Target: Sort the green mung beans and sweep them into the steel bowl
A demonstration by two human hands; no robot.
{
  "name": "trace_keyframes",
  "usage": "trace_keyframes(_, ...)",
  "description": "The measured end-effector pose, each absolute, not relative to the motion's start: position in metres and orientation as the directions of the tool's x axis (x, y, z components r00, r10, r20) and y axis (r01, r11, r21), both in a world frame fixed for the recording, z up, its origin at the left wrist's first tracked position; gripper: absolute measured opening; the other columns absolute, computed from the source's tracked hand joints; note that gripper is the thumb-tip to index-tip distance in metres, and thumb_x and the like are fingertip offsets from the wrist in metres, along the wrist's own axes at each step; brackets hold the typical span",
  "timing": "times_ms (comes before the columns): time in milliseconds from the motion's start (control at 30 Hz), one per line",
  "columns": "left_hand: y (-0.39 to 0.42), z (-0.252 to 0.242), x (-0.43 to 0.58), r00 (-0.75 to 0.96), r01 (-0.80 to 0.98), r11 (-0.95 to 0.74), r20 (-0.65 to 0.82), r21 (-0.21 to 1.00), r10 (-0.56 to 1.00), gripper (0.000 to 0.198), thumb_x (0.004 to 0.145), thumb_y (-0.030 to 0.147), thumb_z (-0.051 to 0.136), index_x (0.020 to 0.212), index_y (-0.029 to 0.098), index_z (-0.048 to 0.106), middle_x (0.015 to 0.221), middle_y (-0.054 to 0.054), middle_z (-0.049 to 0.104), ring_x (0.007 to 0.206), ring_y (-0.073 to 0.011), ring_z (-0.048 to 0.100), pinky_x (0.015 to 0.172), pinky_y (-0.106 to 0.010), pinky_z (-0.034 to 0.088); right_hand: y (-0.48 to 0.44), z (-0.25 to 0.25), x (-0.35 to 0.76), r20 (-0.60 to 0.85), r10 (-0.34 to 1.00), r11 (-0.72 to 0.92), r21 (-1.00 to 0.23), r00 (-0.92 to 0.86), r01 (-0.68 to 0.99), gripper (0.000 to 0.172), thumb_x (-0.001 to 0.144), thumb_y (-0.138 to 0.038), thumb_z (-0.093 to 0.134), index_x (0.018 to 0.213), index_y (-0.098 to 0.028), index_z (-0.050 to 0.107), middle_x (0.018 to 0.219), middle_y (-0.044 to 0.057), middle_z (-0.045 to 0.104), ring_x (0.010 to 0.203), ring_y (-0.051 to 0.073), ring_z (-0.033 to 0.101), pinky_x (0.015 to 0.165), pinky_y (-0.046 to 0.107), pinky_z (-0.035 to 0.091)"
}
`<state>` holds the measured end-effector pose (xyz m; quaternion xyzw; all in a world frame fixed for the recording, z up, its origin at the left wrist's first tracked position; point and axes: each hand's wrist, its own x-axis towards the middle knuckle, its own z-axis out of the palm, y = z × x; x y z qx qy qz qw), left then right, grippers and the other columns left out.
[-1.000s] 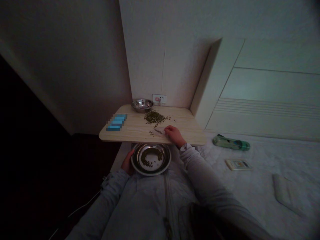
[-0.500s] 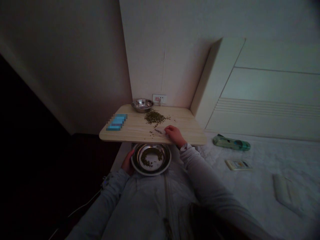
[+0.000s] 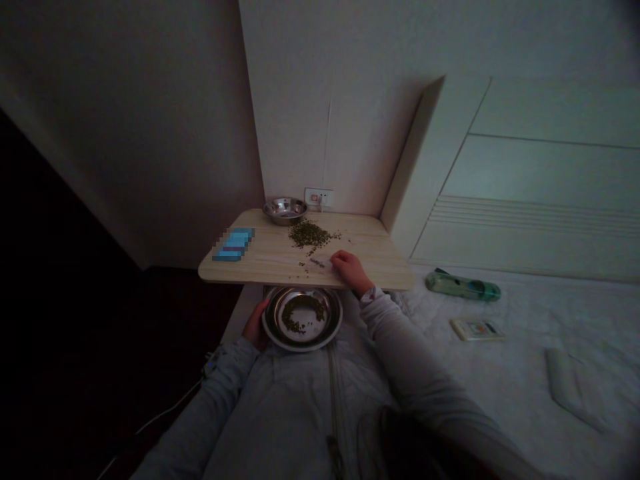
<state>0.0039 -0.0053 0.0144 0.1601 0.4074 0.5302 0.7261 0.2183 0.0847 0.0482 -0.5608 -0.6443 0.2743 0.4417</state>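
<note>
A steel bowl [image 3: 280,333] with green beans in it sits in my lap, just under the near edge of a small wooden table [image 3: 380,263]. My left hand [image 3: 255,325] grips the bowl's left rim. My right hand [image 3: 350,270] rests on the table near its front edge, fingers curled down onto the wood beside a few stray beans [image 3: 316,263]. What the fingertips hold, if anything, is too small to see. A pile of green beans [image 3: 307,234] lies further back on the table.
A second steel bowl [image 3: 285,209] stands at the table's far edge by a wall socket [image 3: 319,197]. A blurred blue patch [image 3: 233,244] lies on the table's left. On the bed to the right lie a green case [image 3: 463,285], a small card [image 3: 476,328] and a folded cloth [image 3: 567,387].
My right hand has shifted very slightly; the left hand and the bowl have stayed put.
</note>
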Motion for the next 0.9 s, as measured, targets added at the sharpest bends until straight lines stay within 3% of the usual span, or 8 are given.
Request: trace_keyframes(900, -0.0031, 0.0083, 0.0023, 0.107, -0.641, 0.373, -0.403, 0.671, 0.909, 0.029, 0.073, 0.026, 0.040, 0.081, 0.012, 0.064, 0.076, -0.008, 0.067, 0.092, -0.0210, 0.055, 0.084, -0.031, 0.039, 0.0804, 0.0519, 0.2192, 0.273, 0.962, 0.232, -0.834, 0.008, 0.501, 0.015, 0.062, -0.026, 0.039, 0.052, -0.016, 0.044, 0.050, -0.004, 0.044, 0.051, 0.007, 0.037, 0.051, 0.020, 0.028)
